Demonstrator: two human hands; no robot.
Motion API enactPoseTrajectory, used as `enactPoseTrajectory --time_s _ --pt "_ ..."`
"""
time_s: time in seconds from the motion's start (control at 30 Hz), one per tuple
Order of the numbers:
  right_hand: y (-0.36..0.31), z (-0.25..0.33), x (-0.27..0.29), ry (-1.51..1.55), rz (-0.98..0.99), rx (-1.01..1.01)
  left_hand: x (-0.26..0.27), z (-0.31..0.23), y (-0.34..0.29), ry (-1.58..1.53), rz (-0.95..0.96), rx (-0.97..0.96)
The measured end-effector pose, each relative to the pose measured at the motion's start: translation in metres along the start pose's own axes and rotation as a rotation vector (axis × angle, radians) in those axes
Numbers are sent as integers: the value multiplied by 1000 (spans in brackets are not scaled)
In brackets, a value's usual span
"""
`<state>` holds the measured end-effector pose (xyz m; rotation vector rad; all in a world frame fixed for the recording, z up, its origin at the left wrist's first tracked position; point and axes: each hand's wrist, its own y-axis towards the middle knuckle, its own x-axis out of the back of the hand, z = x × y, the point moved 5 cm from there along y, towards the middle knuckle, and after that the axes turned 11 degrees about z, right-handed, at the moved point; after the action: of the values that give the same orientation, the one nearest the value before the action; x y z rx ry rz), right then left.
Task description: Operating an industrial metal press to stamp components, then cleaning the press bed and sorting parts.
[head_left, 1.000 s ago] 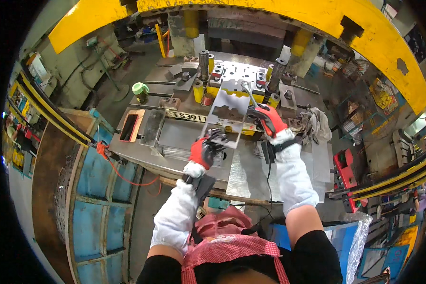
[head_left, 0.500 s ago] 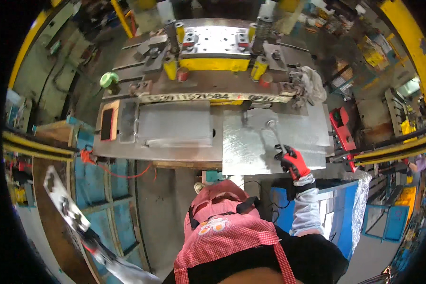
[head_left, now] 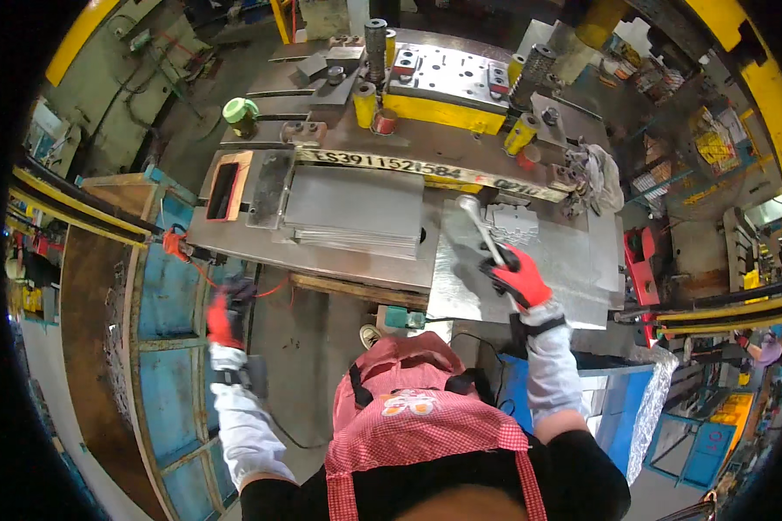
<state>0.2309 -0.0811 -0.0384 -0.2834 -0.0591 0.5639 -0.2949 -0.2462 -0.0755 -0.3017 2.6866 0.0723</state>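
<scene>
My right hand (head_left: 521,276), in a red and black glove, is closed around a light grey rod tool (head_left: 482,226) with a round head. The tool slants over a shiny metal sheet (head_left: 469,282) at the table's right front. Beside the tool's head, a flat grey piece with a notched outline (head_left: 514,224) lies on that sheet. My left hand (head_left: 228,317), gloved likewise, is off the table's left front edge, near an orange-red clamp-like thing (head_left: 175,244). Motion smears its fingers, and no held object shows. A stack of grey metal sheets (head_left: 356,208) sits at the table's middle.
Behind the stacks stands a press die with a yellow base (head_left: 443,113) and upright posts. A phone-like dark rectangle (head_left: 224,191) and a green-lidded bottle (head_left: 241,117) are at left. Blue framed panels (head_left: 167,304) stand left; a blue box (head_left: 613,395) stands right. Grey cloth (head_left: 598,178) lies at right.
My left hand has come up and right from the lower left; the flat metal piece it held is no longer in it. My right hand and the tool have shifted slightly left in view. The view has turned.
</scene>
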Motion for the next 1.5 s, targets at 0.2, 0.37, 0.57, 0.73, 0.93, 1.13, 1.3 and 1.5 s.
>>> enactPoseTrajectory --time_s 0.2,0.37,0.57,0.73,0.93,1.13,1.3,1.5 --pt "105 5 11 -271 160 35 -155 85 4 -73 392 465" --pt "110 21 -3 -238 272 61 -212 92 17 -197 377 531" --pt "53 50 -27 10 140 75 -259 92 85 -855 194 186" --pt "19 37 -23 -160 160 2 -229 120 93 311 239 -60" --pt "-74 37 -35 60 236 43 -205 98 35 672 130 -49" --pt "-101 42 -23 19 67 86 -320 22 98 505 504 -15" --pt "-74 70 -24 206 90 88 -335 31 203 736 657 -486" --pt "-6 105 10 339 28 137 -351 47 300 1377 587 -565"
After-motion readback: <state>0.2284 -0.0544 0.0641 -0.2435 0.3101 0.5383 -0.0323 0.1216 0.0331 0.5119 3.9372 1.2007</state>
